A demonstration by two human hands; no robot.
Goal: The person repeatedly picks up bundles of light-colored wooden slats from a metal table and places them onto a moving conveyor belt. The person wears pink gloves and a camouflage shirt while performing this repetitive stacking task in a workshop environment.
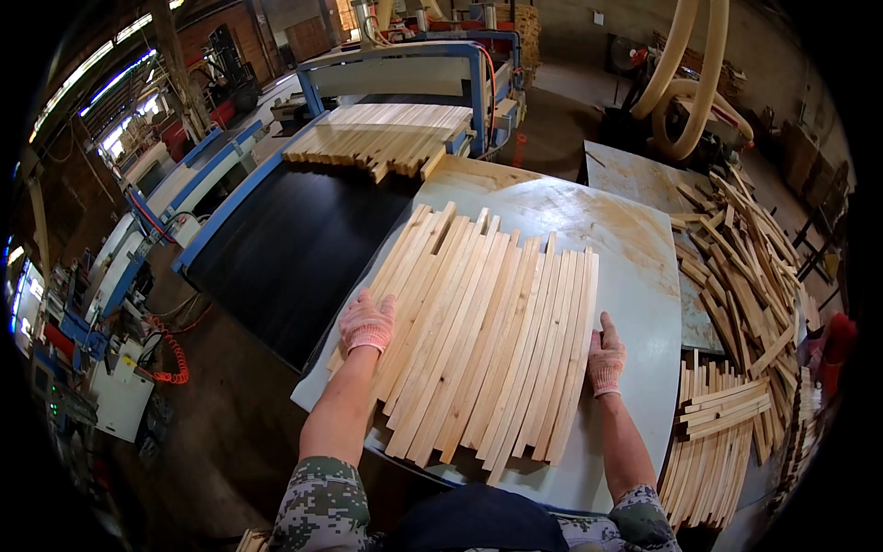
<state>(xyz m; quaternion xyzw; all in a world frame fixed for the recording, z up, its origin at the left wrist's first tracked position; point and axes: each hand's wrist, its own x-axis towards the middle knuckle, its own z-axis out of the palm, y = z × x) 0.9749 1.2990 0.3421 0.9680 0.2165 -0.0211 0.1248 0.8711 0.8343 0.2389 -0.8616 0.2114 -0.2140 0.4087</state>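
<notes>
A row of several long pale wooden slats (483, 331) lies side by side on a grey, worn tabletop (635, 276). My left hand (368, 322), in a pink knit glove, presses flat against the left edge of the row with fingers spread. My right hand (605, 357), gloved the same way, rests flat against the right edge of the row, thumb up. Neither hand grips a slat. More slats (386, 136) lie on the black conveyor belt (285, 248) of a blue-framed machine (478, 83) beyond the table.
A loose heap of wooden slats (745, 258) lies to the right, with a tidier stack (717, 432) at the lower right. Large beige ducts (690, 74) hang at the back right. Blue and white machinery (120, 276) stands on the left over a brown floor.
</notes>
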